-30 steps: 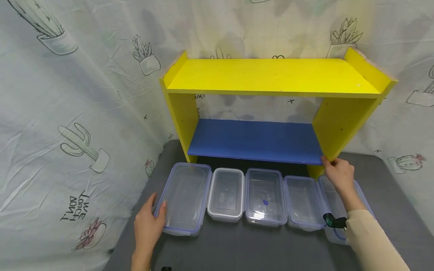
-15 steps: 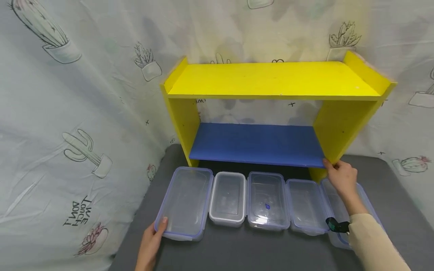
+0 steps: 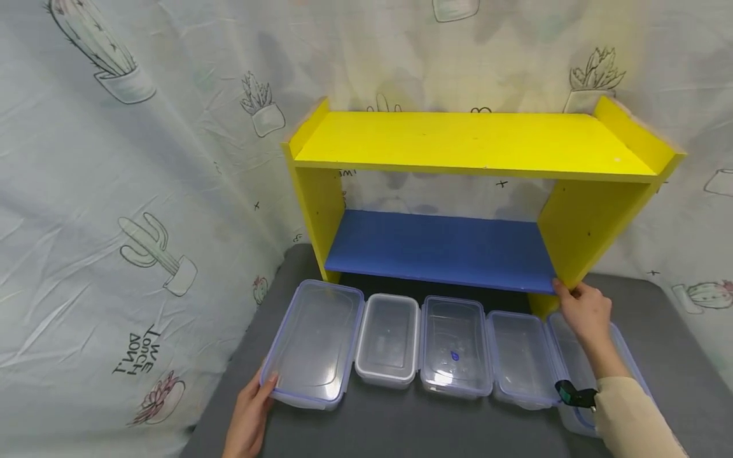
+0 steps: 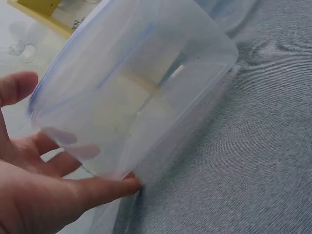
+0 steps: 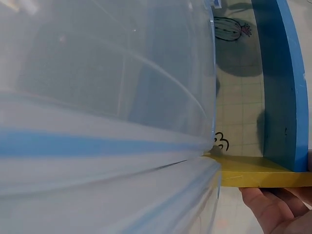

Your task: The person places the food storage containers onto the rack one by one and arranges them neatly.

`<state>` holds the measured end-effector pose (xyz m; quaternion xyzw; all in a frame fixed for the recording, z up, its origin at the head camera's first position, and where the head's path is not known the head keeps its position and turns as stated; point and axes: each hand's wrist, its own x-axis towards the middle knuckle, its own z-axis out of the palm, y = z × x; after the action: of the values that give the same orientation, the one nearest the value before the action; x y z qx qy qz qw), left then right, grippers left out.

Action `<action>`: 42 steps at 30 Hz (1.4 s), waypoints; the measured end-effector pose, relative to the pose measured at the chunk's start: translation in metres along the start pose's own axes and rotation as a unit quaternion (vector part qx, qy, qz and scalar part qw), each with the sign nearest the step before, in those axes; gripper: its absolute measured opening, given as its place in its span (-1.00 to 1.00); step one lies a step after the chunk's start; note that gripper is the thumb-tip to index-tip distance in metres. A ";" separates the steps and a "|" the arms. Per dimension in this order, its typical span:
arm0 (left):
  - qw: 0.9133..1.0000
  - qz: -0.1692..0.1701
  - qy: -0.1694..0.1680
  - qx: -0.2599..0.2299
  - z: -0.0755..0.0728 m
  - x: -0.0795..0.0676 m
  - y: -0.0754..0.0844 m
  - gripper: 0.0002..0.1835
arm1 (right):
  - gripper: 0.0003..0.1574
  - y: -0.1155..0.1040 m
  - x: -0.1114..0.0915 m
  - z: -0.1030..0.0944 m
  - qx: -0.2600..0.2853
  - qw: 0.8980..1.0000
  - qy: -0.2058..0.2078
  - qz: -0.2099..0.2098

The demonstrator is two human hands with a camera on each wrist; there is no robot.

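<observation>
The left hand's [image 3: 247,413] fingers grip a rectangular, blue-rimmed clear plastic box [image 3: 316,346] near the grey table's [image 3: 424,426] left edge; the right hand's [image 3: 586,313] grip a yellow-and-blue shelf unit [image 3: 475,140]; tugging that might knock the box.

We see the left hand [image 3: 247,416] lower along the large box [image 3: 315,343] than a second ago: it has slid from the left side, where its fingers stood spread, to the near left corner. Its thumb, then farther up the lid [image 3: 321,318], now lies at the lid's edge by that corner. Since half a second ago, we notice a brighter gleam on the lid's near part. Our head view has shifted too, so the shelf [image 3: 435,248] sits lower and farther right in it, and more of a printed pot [image 3: 455,9] shows at the top.
</observation>
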<state>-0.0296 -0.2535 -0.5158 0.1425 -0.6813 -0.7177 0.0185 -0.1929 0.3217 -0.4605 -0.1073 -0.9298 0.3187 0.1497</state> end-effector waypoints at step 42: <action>0.967 0.063 0.136 -0.206 0.012 -0.024 0.018 -0.45 | -0.30 -0.001 -0.003 -0.001 0.003 1.000 -0.020 0.023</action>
<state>-0.0122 -0.2374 -0.4935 0.1886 -0.5173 -0.8140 0.1853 -0.1899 0.3206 -0.4594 -0.1218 -0.9290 0.3269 0.1237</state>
